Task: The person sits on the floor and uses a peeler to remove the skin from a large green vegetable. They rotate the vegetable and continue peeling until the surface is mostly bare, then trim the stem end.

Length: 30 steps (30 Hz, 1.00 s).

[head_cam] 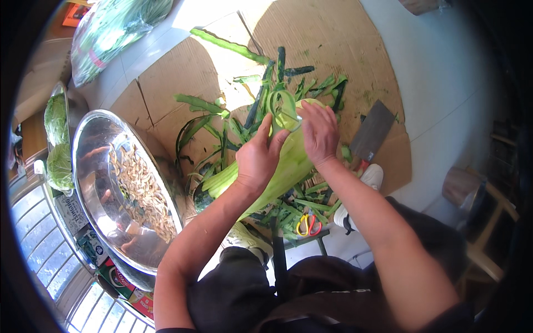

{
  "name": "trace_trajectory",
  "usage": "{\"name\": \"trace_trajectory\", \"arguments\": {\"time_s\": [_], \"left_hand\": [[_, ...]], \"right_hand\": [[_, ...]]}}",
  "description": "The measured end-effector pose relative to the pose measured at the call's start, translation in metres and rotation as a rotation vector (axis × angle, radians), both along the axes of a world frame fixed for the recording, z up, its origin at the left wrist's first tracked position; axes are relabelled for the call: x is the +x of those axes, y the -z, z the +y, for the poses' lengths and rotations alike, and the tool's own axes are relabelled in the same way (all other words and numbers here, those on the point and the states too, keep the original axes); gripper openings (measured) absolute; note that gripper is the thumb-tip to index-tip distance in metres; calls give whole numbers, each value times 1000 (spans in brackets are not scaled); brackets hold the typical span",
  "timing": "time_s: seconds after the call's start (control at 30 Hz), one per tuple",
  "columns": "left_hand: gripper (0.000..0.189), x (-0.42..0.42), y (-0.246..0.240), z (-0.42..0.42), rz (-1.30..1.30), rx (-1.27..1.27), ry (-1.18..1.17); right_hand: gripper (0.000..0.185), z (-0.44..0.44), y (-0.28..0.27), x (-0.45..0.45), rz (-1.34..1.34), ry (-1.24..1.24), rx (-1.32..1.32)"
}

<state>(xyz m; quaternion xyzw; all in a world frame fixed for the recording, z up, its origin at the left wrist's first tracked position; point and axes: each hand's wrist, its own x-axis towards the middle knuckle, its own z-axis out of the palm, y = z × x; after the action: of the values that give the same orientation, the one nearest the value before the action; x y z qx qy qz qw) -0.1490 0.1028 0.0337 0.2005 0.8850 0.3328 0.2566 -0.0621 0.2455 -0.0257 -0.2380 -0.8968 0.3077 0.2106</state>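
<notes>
A long, mostly peeled pale-green winter melon [287, 166] lies slantwise before me, with dark rind left at its lower left end. My left hand [259, 156] is over the melon's upper side, thumb and forefinger apart; its other fingers are hidden. Near the melon's far end, my right hand [320, 133] lies with fingers bent and close together. A curled strip of green peel [283, 104] stands up between the two hands. Something small and pale shows by the right thumb, too blurred to name. Whether either hand grips a tool cannot be made out.
Peel strips [204, 104] litter the flattened cardboard [341, 50]. A cleaver [372, 131] lies right, by a shoe [372, 177]. Scissors [309, 224] with yellow and red handles lie nearer me. Left stands a steel basin [95, 175] of pale sliced pieces, beside cabbages [58, 166] and bagged greens [120, 33].
</notes>
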Motion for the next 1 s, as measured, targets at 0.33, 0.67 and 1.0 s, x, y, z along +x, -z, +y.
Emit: {"name": "trace_trajectory", "arguments": {"time_s": [0.33, 0.67, 1.0], "left_hand": [[82, -64, 24, -109, -145, -118, -133], [37, 27, -9, -224, -476, 209, -488], [39, 22, -27, -227, -1232, 844, -687]], "right_hand": [[37, -2, 2, -2, -17, 2, 138], [41, -4, -1, -3, -49, -16, 237], [35, -2, 1, -1, -60, -47, 266]]}}
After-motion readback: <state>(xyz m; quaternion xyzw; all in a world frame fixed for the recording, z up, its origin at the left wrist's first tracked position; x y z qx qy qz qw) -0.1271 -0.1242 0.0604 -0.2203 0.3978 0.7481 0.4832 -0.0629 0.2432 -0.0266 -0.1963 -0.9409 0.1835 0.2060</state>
